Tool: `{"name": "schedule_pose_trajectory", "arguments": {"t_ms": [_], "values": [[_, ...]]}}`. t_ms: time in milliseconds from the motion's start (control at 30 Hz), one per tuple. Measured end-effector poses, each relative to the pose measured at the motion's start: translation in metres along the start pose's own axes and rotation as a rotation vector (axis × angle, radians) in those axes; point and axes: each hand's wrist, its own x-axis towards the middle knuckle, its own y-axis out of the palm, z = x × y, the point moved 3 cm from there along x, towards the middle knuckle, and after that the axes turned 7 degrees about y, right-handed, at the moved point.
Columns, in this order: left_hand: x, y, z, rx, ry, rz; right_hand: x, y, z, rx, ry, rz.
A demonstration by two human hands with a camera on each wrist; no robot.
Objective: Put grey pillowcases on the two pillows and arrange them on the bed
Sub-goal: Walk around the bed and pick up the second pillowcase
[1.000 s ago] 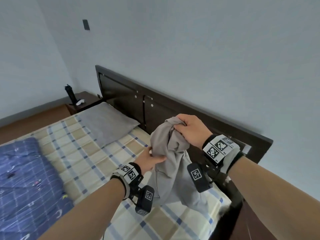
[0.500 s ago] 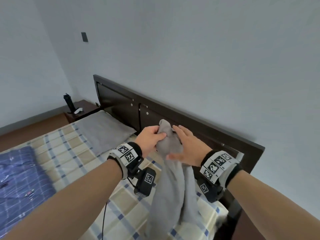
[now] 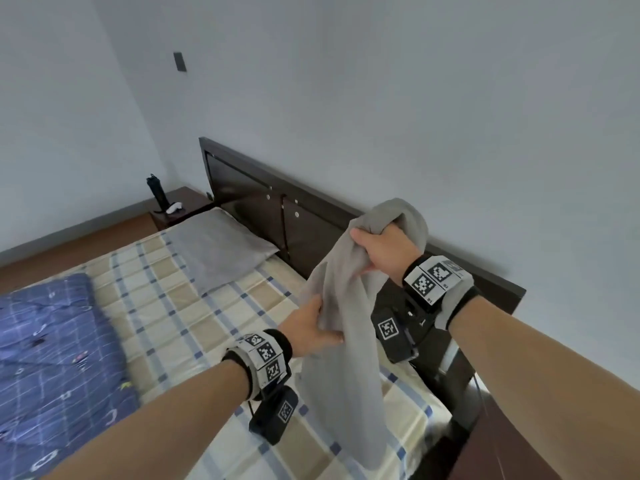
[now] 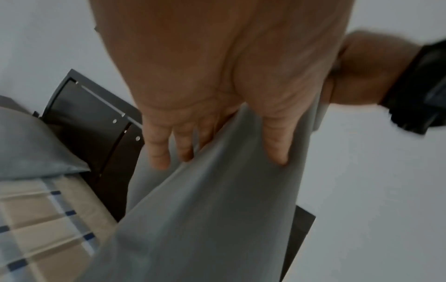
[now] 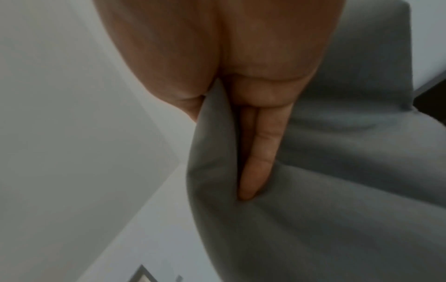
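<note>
Over the bed (image 3: 166,306), our right hand (image 3: 384,251) clenches the bunched top of a grey pillowcase (image 3: 346,358) while our left hand (image 3: 308,327) pinches its edge lower down; the cloth hangs loose between them. One covered pillow (image 3: 218,254) lies by the headboard (image 3: 304,230). Next, we judge, we should find the open hem and spread it wide before any stuffing; the second pillow is out of view.
</note>
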Motion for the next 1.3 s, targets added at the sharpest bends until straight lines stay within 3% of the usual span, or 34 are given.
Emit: {"name": "schedule_pose_trajectory", "arguments": {"t_ms": [67,133,233,300,400,500,567,700,833,967,1000,1100,1300], "values": [[0.002,0.016,0.001,0.044,-0.020,-0.038,0.002,-0.004,0.010,0.109,-0.013,0.021],[0.012,0.018,-0.007,-0.001,-0.025,-0.166,0.001,-0.007,0.014,0.118,-0.082,0.063],[0.025,0.006,-0.029,-0.156,-0.032,-0.309,-0.013,-0.014,0.004,-0.262,-0.184,0.160],[0.030,-0.010,-0.044,-0.410,-0.028,-0.382,-0.024,-0.022,-0.021,-0.581,-0.108,0.171],[0.039,-0.036,-0.064,-0.819,-0.031,-0.424,-0.037,-0.031,-0.074,-0.850,0.067,0.275],[0.043,-0.057,-0.081,-0.951,0.025,-0.439,-0.047,-0.033,-0.109,-0.973,0.188,0.348],[0.042,-0.060,-0.090,-0.970,0.057,-0.394,-0.048,-0.031,-0.118,-0.942,0.192,0.313],[0.029,-0.057,-0.101,-0.919,0.107,-0.326,-0.039,-0.023,-0.104,-0.774,0.047,0.197],[0.009,-0.045,-0.081,-0.442,0.231,-0.267,-0.040,-0.019,-0.067,-0.320,0.076,0.100],[-0.016,-0.005,-0.038,-0.216,0.055,0.067,-0.034,-0.015,-0.042,-0.011,0.095,0.118],[-0.022,0.004,-0.028,-0.181,0.017,0.096,-0.031,-0.015,-0.041,0.028,0.118,0.127],[-0.030,0.019,-0.005,-0.166,0.019,0.025,-0.026,-0.017,-0.044,0.016,0.116,0.118],[-0.031,-0.014,-0.019,-0.639,-0.182,-0.247,-0.032,-0.009,-0.068,-0.330,0.049,0.136]]}}
